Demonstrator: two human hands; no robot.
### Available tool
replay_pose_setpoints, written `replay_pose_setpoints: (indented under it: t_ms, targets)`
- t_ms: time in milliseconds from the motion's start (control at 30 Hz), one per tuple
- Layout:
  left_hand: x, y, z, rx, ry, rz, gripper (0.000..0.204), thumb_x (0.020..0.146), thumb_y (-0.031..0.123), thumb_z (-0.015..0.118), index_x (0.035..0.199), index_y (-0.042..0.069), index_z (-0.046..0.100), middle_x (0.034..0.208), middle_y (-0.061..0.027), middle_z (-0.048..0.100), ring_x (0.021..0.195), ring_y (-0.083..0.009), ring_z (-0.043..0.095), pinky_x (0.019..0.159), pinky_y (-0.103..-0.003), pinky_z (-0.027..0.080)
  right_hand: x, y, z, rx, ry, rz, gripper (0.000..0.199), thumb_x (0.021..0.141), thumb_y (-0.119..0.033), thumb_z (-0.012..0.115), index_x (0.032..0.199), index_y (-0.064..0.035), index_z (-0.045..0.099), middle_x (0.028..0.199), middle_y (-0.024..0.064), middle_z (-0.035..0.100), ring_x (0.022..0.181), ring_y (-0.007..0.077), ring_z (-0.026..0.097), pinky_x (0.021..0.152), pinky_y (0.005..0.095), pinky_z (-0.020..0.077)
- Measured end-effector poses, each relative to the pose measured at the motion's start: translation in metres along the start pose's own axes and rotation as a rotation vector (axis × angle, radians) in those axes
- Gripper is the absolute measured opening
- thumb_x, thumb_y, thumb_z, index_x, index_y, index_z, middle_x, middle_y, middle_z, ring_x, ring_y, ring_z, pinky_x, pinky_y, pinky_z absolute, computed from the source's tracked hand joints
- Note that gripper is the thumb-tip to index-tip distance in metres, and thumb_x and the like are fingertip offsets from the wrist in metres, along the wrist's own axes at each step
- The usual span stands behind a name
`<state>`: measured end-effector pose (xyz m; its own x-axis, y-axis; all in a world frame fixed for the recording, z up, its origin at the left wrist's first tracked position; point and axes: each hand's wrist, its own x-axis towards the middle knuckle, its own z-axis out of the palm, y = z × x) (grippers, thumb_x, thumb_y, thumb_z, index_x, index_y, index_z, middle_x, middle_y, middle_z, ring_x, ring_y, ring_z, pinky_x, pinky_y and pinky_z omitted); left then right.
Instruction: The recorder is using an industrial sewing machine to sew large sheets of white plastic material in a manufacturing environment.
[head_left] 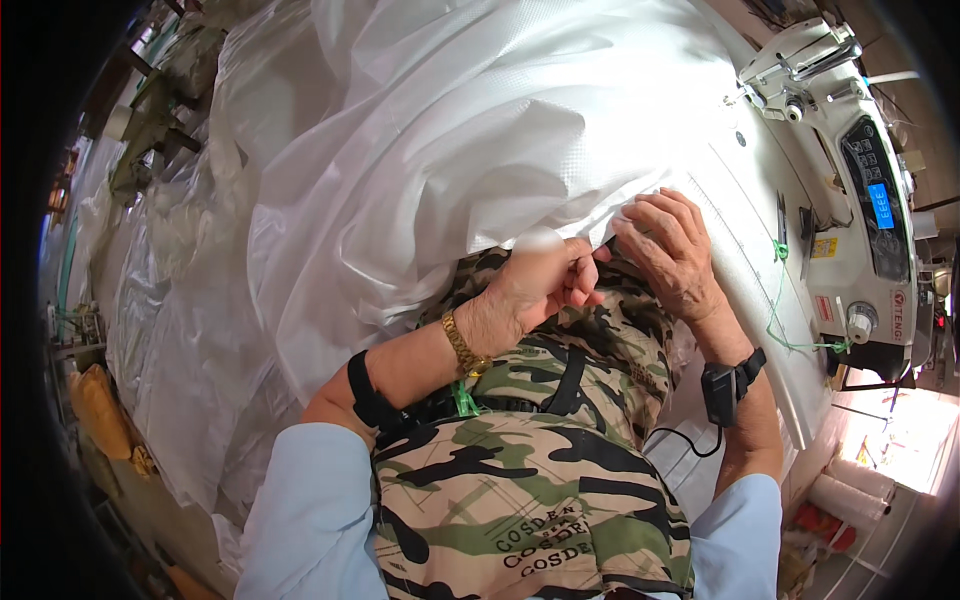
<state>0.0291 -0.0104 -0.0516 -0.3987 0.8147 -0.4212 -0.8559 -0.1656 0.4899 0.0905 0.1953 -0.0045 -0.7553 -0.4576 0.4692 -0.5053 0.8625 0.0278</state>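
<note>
A large white woven plastic sheet (470, 130) spreads in folds over the worktop and down onto my lap. My right hand (668, 250) has its fingers bent over the sheet's near edge, gripping it. Beside it on the left, my left hand (545, 275) is closed with curled fingers, close under the same edge. What it pinches, if anything, is hidden. A pale blurred patch covers part of that hand. On the right stands a white sewing machine (825, 160) with a lit blue display; its needle end is beyond my right hand.
Green thread (778, 310) runs along the machine's base near a small dark tool (781, 215). The worktop's edge (795, 415) lies right of my right forearm. White rolls (850, 490) stand at the lower right. A camouflage apron (530, 480) covers my front.
</note>
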Motion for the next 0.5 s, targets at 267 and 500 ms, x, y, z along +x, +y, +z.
replay_pose_setpoints:
  t_ms: [267, 500]
  targets:
    - [0.002, -0.002, -0.004, -0.014, -0.009, -0.008, 0.022, 0.102, 0.019, 0.051, 0.101, -0.001, 0.06, 0.061, -0.0008, 0.056, 0.049, -0.0097, 0.051, 0.073, -0.034, 0.057, 0.012, 0.001, -0.004, 0.036, -0.143, -0.037, 0.032, 0.079, -0.015, 0.063, 0.11, -0.0093, 0.066, 0.111, 0.0058, 0.061, 0.109, 0.0241, 0.06, 0.104, 0.0465, 0.044]
    - [0.004, -0.004, -0.007, -0.026, -0.022, -0.013, 0.025, 0.106, 0.024, 0.048, 0.099, 0.003, 0.06, 0.06, 0.0014, 0.053, 0.047, -0.0089, 0.047, 0.073, -0.033, 0.055, 0.021, -0.001, -0.004, 0.05, -0.176, -0.044, 0.025, 0.078, -0.015, 0.064, 0.102, -0.0099, 0.065, 0.104, 0.005, 0.06, 0.1, 0.0232, 0.061, 0.1, 0.0445, 0.0454]
